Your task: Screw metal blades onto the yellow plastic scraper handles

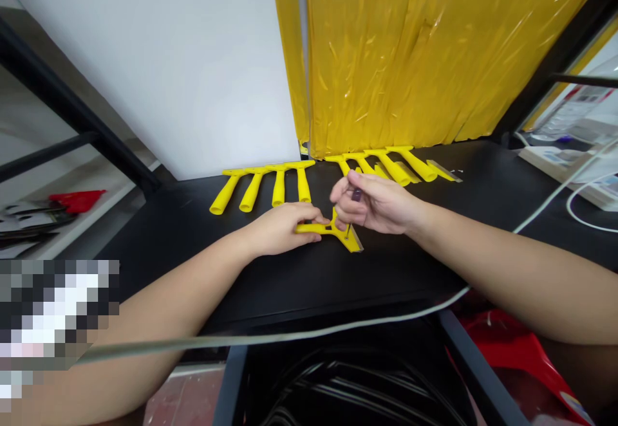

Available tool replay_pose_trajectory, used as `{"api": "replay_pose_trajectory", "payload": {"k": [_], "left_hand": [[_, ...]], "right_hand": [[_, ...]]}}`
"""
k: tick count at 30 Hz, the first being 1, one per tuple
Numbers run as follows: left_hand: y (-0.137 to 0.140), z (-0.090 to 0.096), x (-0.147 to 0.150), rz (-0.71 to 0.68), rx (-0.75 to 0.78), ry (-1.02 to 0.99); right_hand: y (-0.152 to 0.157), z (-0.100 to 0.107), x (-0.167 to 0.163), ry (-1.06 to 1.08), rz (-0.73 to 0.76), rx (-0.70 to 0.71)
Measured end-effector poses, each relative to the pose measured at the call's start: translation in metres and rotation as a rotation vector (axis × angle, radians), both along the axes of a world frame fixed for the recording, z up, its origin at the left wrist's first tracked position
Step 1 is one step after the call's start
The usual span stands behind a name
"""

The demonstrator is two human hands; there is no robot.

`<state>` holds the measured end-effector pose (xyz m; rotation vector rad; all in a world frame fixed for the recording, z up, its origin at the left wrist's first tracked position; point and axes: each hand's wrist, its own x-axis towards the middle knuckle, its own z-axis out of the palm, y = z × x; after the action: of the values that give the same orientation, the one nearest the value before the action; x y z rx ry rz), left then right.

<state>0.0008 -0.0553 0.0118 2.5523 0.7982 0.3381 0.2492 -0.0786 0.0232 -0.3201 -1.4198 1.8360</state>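
My left hand (282,228) is closed around the handle of a yellow scraper (344,238) lying on the black tabletop, its head pointing right with a metal blade along the edge. Above that head, my right hand (379,202) grips a small screwdriver (356,194) with a dark handle. The screwdriver's thin shaft points down to a screw on the scraper head; whether the tip sits in the screw is too small to tell. Beyond my hands, several yellow scraper handles (250,194) stand in a row at left, and more yellow scrapers (396,170) lie at right, partly behind my right hand.
A white panel (207,78) and a yellow plastic-wrapped surface (410,53) rise behind the black table (290,278). A pale cable (309,334) crosses in front. Below the edge is a bin lined with a black bag (357,381), beside a red object (516,349).
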Motion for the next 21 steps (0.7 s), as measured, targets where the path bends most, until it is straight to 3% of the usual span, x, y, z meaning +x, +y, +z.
{"api": "replay_pose_trajectory", "payload": {"k": [12,21], "left_hand": [[0.0001,0.0001,-0.0002,-0.003,-0.007,-0.001],[0.0003,-0.0010,-0.0011,-0.008,0.015,0.002]], "right_hand": [[-0.0004,0.0021,0.0015,-0.037,-0.015,0.050],[-0.0029,0.0006,0.0003,-0.007,0.017,0.000]]}}
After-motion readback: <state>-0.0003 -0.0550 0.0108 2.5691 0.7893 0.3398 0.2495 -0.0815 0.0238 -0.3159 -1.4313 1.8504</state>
